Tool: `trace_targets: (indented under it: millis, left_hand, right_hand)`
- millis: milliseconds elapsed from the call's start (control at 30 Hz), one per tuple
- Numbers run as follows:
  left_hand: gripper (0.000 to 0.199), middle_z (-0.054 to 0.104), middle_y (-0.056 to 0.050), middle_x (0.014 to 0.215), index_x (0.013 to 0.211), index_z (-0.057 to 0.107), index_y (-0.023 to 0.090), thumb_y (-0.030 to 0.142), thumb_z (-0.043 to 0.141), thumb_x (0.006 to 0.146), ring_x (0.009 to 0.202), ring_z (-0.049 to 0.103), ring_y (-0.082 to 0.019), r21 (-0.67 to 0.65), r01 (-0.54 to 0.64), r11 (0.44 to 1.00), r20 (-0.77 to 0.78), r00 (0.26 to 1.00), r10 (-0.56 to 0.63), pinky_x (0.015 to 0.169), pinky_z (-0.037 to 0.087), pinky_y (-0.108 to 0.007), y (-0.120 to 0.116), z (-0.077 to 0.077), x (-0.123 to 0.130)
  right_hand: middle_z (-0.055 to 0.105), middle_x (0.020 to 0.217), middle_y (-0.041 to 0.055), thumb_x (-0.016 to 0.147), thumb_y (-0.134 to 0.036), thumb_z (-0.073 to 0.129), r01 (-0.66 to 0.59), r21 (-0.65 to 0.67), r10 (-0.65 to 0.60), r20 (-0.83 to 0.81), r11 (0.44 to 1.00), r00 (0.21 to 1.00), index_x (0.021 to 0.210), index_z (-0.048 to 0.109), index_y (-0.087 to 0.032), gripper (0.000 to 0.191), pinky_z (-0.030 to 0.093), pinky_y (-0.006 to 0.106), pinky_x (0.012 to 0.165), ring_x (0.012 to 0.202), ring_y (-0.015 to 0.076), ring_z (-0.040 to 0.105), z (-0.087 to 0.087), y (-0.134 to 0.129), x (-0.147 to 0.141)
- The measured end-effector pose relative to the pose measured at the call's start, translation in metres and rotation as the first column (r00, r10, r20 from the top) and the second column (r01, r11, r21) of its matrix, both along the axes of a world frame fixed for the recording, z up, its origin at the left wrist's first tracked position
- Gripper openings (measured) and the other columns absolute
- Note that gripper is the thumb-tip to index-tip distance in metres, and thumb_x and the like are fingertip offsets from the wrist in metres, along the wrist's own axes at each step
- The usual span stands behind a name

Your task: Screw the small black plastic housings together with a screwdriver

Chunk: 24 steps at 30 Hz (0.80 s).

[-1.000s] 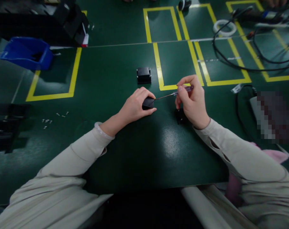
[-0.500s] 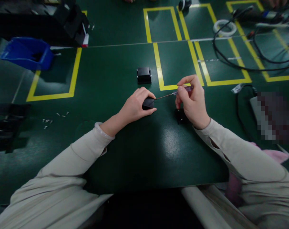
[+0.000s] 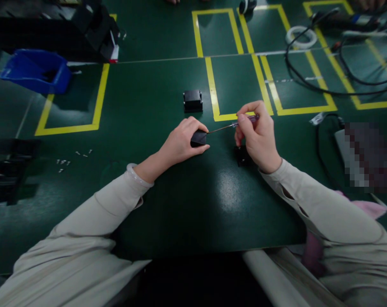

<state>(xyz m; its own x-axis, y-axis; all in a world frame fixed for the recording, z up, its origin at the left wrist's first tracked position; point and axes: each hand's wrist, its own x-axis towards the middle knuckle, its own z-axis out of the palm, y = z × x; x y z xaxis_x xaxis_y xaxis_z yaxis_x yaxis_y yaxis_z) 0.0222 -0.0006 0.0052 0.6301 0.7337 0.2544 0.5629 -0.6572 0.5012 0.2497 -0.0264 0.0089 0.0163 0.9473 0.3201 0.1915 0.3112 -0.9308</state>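
My left hand point(image 3: 184, 138) is closed round a small black box point(image 3: 198, 138), thumb and fingers on its sides. A screwdriver point(image 3: 251, 119) with a clear purplish handle is pinched in my right hand point(image 3: 259, 138). Its thin shaft points left, and the tip meets the right side of the box near my left fingertips. Partly hidden below my right hand lies another black part point(image 3: 242, 156) with small shiny spots. Beyond my left hand, a black block point(image 3: 192, 101) with screws at its sides stands on the table.
Several small screws point(image 3: 63, 162) lie at left, near a stack of black parts point(image 3: 11, 170). A blue bin point(image 3: 36, 71) sits farther back. Black cables point(image 3: 321, 89) and a white ring point(image 3: 301, 37) lie at the right. Yellow tape point(image 3: 214, 96) marks the green table. Another person's fingers show at the top edge.
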Motion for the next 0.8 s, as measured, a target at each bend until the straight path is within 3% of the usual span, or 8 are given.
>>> trace_targets:
  millis: [133,400,600,800]
  left_hand:
    - [0.029,0.064,-0.008,0.11,0.109,0.061,0.016,0.031,0.072,0.086,0.104,0.059,-0.024,0.013,0.003,1.0,0.011,1.0,-0.004,0.093,0.047,-0.037,-0.0003,-0.0009,-0.0005]
    - [0.029,0.064,-0.008,0.108,0.109,0.061,0.015,0.03,0.073,0.086,0.104,0.059,-0.023,0.033,0.008,0.999,0.008,1.0,-0.008,0.092,0.047,-0.036,0.0002,-0.0016,-0.0002]
    - [0.029,0.064,-0.008,0.108,0.109,0.062,0.015,0.029,0.073,0.086,0.103,0.059,-0.023,0.039,0.006,0.999,0.016,1.0,-0.006,0.092,0.047,-0.036,0.0003,-0.0016,-0.0006]
    - [0.03,0.064,-0.008,0.108,0.109,0.061,0.015,0.03,0.073,0.086,0.104,0.059,-0.023,0.028,0.002,1.0,0.008,1.0,-0.002,0.092,0.047,-0.036,0.0002,-0.0014,-0.0005]
  right_hand:
    - [0.034,0.05,-0.009,0.095,-0.06,0.056,-0.003,0.0,0.003,0.017,1.0,1.0,0.087,0.048,-0.025,0.036,0.028,0.026,0.035,0.035,0.0058,0.041,0.0002,0.0002,0.0007]
    - [0.044,0.053,-0.0082,0.092,-0.061,0.061,0.005,0.03,-0.004,-0.017,1.0,1.0,0.093,0.049,-0.026,0.037,0.03,0.024,0.034,0.038,0.0058,0.046,0.0022,-0.0013,-0.0015]
    - [0.035,0.049,-0.0084,0.096,-0.054,0.058,-0.009,0.009,0.01,-0.02,1.0,1.0,0.085,0.049,-0.024,0.033,0.03,0.025,0.036,0.036,0.005,0.039,0.0003,-0.0006,-0.0001]
    - [0.044,0.052,-0.0077,0.094,-0.054,0.062,-0.01,0.033,0.011,-0.022,0.999,1.0,0.092,0.05,-0.025,0.031,0.03,0.024,0.035,0.038,0.0056,0.046,0.0022,-0.0019,-0.0009]
